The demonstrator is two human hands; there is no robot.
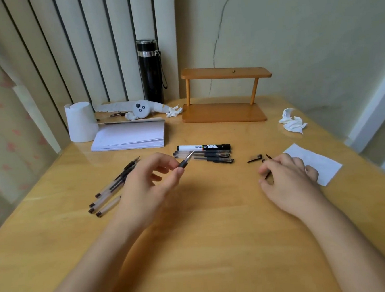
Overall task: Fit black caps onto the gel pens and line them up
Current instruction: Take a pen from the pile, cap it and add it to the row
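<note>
My left hand [145, 185] pinches an uncapped gel pen [186, 161] near its black grip, tip pointing up and right. My right hand [287, 179] lies knuckles-up on the table, its fingers curled round a black cap [268, 175]. A few loose black caps [256, 158] lie just beyond it. Several uncapped gel pens [111, 190] lie in a loose bunch at the left. A row of capped gel pens [207, 156] lies side by side in the middle, next to a white and black marker [203, 147].
On the wooden table [207, 249] sit a white paper slip [314, 163] under my right hand, a crumpled tissue [291, 120], a wooden shelf [224, 96], a paper stack [130, 136], a paper roll [80, 122] and a black flask [150, 71].
</note>
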